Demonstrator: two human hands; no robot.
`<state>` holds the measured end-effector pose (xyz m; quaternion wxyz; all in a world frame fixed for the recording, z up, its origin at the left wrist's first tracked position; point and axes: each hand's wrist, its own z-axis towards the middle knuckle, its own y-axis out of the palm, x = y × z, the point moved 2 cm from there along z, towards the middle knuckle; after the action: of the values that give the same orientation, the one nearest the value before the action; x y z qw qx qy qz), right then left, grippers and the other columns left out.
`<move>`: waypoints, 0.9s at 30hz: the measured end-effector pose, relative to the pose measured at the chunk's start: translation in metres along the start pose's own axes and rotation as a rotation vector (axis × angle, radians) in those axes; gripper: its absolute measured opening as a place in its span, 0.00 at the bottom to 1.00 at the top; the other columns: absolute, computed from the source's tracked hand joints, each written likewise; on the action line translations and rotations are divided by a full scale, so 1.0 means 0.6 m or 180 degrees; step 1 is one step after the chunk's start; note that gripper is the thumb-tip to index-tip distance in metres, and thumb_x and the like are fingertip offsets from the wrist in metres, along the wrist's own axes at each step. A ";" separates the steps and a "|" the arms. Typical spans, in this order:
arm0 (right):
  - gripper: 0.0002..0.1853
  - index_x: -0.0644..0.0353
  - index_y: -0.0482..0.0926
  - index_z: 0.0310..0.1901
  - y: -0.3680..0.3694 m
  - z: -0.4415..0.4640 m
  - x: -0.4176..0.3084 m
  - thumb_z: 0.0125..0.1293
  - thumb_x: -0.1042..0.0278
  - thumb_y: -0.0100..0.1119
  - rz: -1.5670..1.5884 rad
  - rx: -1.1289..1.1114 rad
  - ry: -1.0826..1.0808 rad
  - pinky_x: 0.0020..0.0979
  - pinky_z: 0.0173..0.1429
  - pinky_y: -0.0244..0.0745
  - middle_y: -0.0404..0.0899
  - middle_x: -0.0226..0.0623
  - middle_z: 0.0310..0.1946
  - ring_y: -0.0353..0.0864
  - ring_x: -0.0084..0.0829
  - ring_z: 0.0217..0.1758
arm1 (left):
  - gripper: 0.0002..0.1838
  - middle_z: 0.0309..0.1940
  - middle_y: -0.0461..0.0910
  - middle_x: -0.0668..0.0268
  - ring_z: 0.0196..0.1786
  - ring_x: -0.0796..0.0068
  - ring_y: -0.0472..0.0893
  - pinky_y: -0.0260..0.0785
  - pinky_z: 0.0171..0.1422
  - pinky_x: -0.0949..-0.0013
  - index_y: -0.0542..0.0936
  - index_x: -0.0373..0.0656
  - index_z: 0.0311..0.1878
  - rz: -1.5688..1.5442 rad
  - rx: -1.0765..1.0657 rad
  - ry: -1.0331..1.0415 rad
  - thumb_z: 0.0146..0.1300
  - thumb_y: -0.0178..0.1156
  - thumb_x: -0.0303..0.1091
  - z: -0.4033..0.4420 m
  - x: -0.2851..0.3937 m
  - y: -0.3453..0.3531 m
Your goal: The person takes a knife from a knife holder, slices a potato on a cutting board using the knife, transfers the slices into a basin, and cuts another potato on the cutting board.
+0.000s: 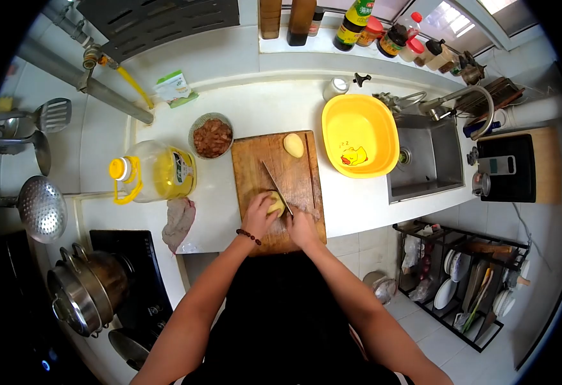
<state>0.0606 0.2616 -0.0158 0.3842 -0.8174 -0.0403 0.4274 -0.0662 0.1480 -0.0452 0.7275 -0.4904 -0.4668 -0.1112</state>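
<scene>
On the wooden cutting board (250, 168), my left hand (258, 215) is closed over a peeled potato (276, 204), fingers curled on its top and side. My right hand (303, 227) grips a kitchen knife (273, 179), its handle hidden in my fist. The blade points away and to the left, against the right side of the potato. How deep it has cut, if at all, I cannot tell. A second peeled potato (293, 145) lies near the board's far right corner. A bowl of brown meat pieces (212, 136) stands just left of the board.
Right of the board are a yellow basin (332, 160) and a steel sink (432, 183). To the left stand an oil jug (159, 170) and a crumpled grey cloth (178, 224). Pots (92, 289) sit at the lower left; several bottles (355, 25) line the sill.
</scene>
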 end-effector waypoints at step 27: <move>0.17 0.61 0.83 0.60 -0.053 -0.088 -0.072 0.73 0.69 0.58 -0.0018 0.0213 0.0060 0.57 0.44 0.79 0.81 0.65 0.30 0.83 0.66 0.37 | 0.25 0.69 0.74 0.46 0.65 0.47 0.81 0.82 0.65 0.59 0.78 0.30 0.62 -0.0934 -0.0005 -0.0949 0.63 0.73 0.26 -0.028 -0.009 -0.004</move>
<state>0.0801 0.2356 0.0522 0.4129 -0.8080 -0.0248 0.4197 -0.0611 0.1317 -0.0497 0.6259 -0.4288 -0.6356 -0.1426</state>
